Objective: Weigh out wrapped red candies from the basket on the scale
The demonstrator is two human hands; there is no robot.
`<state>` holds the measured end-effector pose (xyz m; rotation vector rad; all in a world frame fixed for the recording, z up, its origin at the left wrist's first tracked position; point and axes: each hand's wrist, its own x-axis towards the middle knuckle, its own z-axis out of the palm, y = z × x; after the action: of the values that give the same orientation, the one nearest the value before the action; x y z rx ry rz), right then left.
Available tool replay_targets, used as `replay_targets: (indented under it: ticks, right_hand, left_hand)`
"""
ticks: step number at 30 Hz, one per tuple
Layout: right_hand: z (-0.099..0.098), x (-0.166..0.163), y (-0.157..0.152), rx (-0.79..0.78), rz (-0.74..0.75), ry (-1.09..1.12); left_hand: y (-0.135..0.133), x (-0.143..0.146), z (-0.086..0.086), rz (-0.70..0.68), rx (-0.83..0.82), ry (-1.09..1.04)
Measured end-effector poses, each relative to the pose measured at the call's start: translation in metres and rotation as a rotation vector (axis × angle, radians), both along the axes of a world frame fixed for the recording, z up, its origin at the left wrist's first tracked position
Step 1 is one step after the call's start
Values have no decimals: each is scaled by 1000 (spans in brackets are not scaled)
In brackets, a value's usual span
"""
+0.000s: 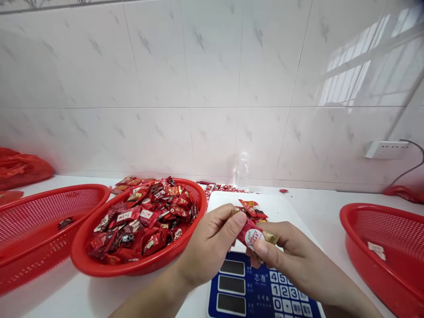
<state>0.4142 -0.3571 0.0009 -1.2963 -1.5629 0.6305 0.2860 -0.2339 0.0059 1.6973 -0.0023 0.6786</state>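
Observation:
Both my hands hold one wrapped candy (251,236), red with gold ends and a round white label, above the scale. My left hand (217,240) pinches its left end between thumb and fingers. At the other end, my right hand (281,251) grips with its thumb near the label. Behind the held candy, several red candy packets (253,210) show on the white pan of the digital scale (218,198); my hands cover part of them. The scale's blue panel has three dark displays and number keys, partly hidden by my right hand.
A red basket (81,247) heaped with wrapped candies stands to the left. Beyond it is another red basket (96,192) with a dark packet inside. A third red basket (351,214) at right holds a pale packet. Loose wrappers (227,188) and a clear bottle (243,170) are by the wall.

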Motion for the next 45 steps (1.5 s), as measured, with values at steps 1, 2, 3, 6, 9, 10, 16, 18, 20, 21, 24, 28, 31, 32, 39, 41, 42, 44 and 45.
replay_targets:
  ticks: [1,2,3,6,9,10,16,18,20,21,24,28,31,32,39,41,42,44,45]
  right_hand:
    - [-1,-1,1,-1,-5,-6]
    - [-2,-3,3,-1,-10,-8]
    - [-3,-4,4,0,-16,-7]
    - [-3,-5,7,3,-30,-8]
    - [-2,-7,6,23,-59,-33]
    - [-2,-8,6,39,-68,-41]
    - [1,-5,3,65,-159,-77]
    - [1,5,3,19,-235,-110]
    - [0,18,4,-27,-352,-183]
    - [-1,25,5,-48,-423,-231]
    - [-5,41,10,-84,-604,-352]
    - [-7,53,13,-107,-685,-415]
    - [-8,56,14,-108,-743,-425]
    - [-8,56,14,-101,-753,-418]
    - [-9,31,18,-92,-342,-168]
    - [-9,24,18,-102,-242,-113]
    - [-10,22,18,-106,-225,-102]
    - [-11,22,17,-118,-234,-83]
    - [-12,23,17,-127,-251,-75]
  left_hand:
    - [0,-1,1,-9,5,-8]
    - [-1,-2,2,-15,13,-19]
    - [-1,-3,3,-17,23,-32]
    - [-1,-3,4,-39,22,-68]
    - [-1,-3,4,-108,-25,-62]
    - [-1,-3,3,-129,-34,-56]
    - [3,-2,0,4,29,-70]
    - [7,1,-1,150,76,-95]
    - [12,3,-1,281,109,-137]
    - [14,4,-1,329,125,-155]
    - [20,5,-1,375,206,-168]
    - [23,5,-3,352,277,-159]
    - [24,6,-4,324,236,-120]
    - [24,8,-4,311,197,-95]
    - [22,18,-9,-24,-100,135]
    - [21,21,-12,-80,-175,147]
    - [22,22,-14,-71,-255,130]
    - [25,24,-13,-1,-511,0]
    - [29,24,-10,51,-660,-105]
